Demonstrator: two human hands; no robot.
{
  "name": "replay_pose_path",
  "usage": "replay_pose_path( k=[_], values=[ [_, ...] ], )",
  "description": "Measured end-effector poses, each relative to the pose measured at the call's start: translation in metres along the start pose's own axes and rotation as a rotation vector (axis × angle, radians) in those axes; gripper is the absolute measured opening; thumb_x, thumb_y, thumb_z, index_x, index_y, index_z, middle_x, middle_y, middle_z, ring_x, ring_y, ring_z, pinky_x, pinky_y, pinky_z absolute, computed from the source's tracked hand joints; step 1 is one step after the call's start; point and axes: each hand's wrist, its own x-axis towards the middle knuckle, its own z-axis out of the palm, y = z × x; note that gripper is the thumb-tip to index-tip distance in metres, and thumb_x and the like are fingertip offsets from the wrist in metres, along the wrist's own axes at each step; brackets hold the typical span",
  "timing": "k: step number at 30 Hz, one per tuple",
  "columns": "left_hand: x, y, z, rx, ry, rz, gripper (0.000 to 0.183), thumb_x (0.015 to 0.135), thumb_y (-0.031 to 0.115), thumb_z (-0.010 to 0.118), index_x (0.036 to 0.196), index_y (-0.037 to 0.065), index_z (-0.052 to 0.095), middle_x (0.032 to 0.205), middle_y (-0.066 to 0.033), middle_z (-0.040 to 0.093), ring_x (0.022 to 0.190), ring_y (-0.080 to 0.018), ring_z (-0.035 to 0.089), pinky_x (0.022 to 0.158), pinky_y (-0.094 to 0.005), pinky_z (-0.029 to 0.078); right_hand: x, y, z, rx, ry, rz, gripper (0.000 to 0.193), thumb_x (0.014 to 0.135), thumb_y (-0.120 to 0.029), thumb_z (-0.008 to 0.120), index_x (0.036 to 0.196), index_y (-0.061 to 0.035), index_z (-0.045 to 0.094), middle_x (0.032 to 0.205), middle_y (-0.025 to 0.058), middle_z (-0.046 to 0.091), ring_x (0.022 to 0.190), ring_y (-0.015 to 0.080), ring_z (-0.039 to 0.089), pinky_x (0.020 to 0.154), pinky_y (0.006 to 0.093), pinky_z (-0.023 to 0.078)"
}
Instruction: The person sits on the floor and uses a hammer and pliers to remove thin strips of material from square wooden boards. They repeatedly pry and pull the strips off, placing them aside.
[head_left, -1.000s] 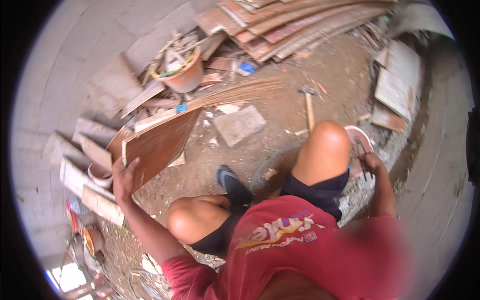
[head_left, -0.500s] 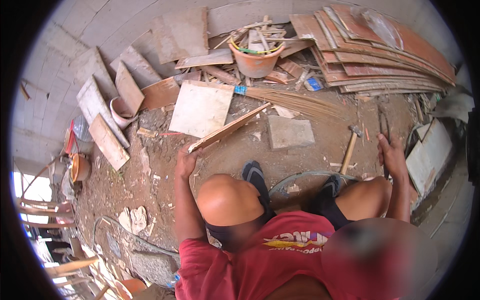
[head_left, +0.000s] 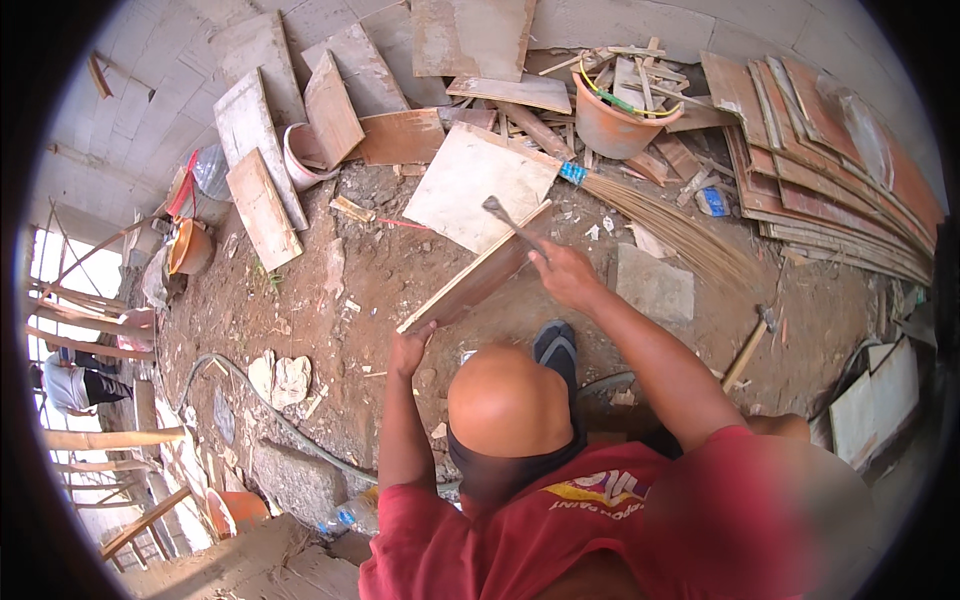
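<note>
My left hand point(head_left: 410, 350) grips the near end of a reddish-brown plywood board point(head_left: 478, 280), which stands tilted on its long edge in front of my knee. In my right hand point(head_left: 565, 275) is a dark metal pry bar point(head_left: 516, 220) with a flared flat end. The bar lies across the board's far upper edge; whether it touches the edge I cannot tell. A pale square board point(head_left: 470, 190) lies on the ground just beyond. Right of my right hand is a grey concrete block point(head_left: 655, 283), partly covered by my forearm.
A stick broom point(head_left: 640, 205) lies beyond the block, and a hammer point(head_left: 748, 348) rests at the right. An orange bucket of wood scraps point(head_left: 615, 130) stands at the back, beside stacked plywood sheets point(head_left: 830, 170). A hose point(head_left: 270, 425) curves along the left; another person point(head_left: 75, 385) is far left.
My right hand has swung from the far right to the board, bringing the pry bar over its far end. The left hand still holds the board, and the view has turned.
</note>
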Motion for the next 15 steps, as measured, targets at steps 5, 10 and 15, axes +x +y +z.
replay_pose_path(
  k=[5,10,15],
  values=[
    [-0.01,-0.006,-0.011,-0.036,0.003,-0.029,0.047,0.085,0.024,0.072,0.119,-0.006,0.062,0.108,-0.0165,0.069,0.102,-0.0254,0.064,0.092,-0.0374,0.048,0.027,0.001,0.03,-0.103,-0.02,-0.003,0.042,0.099,-0.024,0.045,0.14,-0.0162,0.047,0.104,0.0238,0.066,0.099,0.0421,0.062,0.086,0.0513,0.048],
    [-0.012,0.009,-0.041,-0.142,-0.043,0.081,0.061,0.082,0.028,0.073,0.133,-0.001,0.053,0.112,-0.0147,0.068,0.104,-0.025,0.063,0.095,-0.0362,0.047,0.027,-0.007,0.039,-0.057,-0.028,0.079,0.038,0.099,-0.024,0.047,0.135,-0.014,0.052,0.104,0.0242,0.066,0.099,0.0431,0.062,0.087,0.0505,0.048],
    [0.057,0.113,-0.02,0.377,-0.328,0.156,0.07,0.078,0.031,0.075,0.135,0.001,0.051,0.115,-0.024,0.066,0.108,-0.0345,0.064,0.095,-0.0392,0.048,0.032,0.002,0.041,0.013,0.009,0.078,0.034,0.099,-0.026,0.046,0.127,-0.0101,0.057,0.103,0.0232,0.066,0.098,0.0436,0.061,0.086,0.0504,0.048]
  ],
)
